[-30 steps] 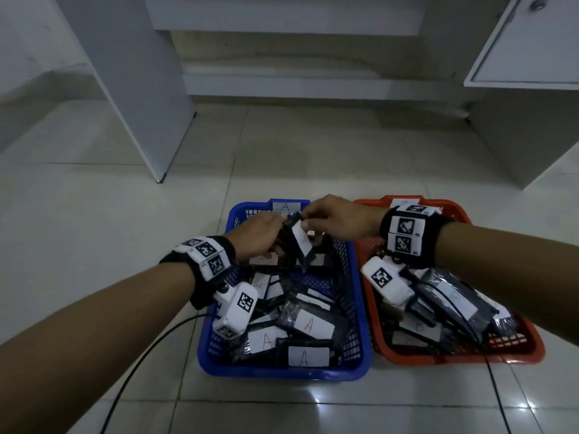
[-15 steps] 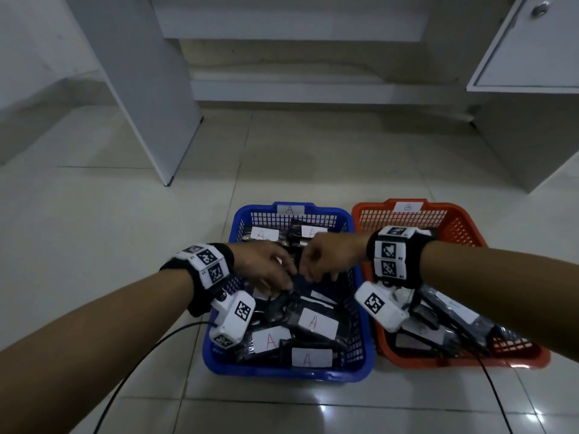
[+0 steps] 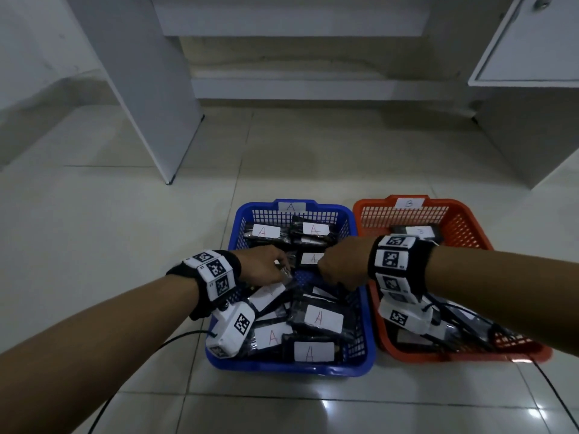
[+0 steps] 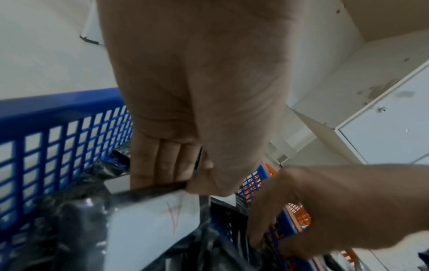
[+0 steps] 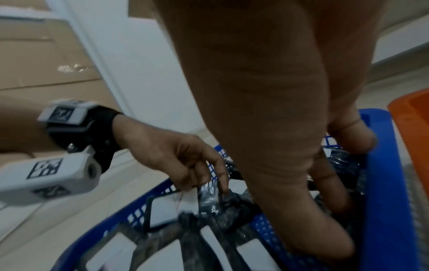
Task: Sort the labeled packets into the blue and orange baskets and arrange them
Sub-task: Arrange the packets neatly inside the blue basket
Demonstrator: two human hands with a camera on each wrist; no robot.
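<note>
Left hand [image 3: 266, 267] placed over blue perforated plastic basket [image 3: 365, 324], at its 9 o'clock side; fingers [image 4: 162, 165] curled together, thumb clamped on edge of black plastic packet with white "A" label [image 4: 153, 220], packet tilted above pile. Right hand [image 3: 341, 264] lowered into same basket toward 3 o'clock wall; fingers [image 5: 325, 176] pointed down among black packets, grip cannot be told. About 7 other "A"-labelled packets [image 3: 322, 317] seen in blue basket. Orange perforated plastic basket [image 3: 463, 220], tagged "B", set just beside at 3 o'clock, black packets inside.
</note>
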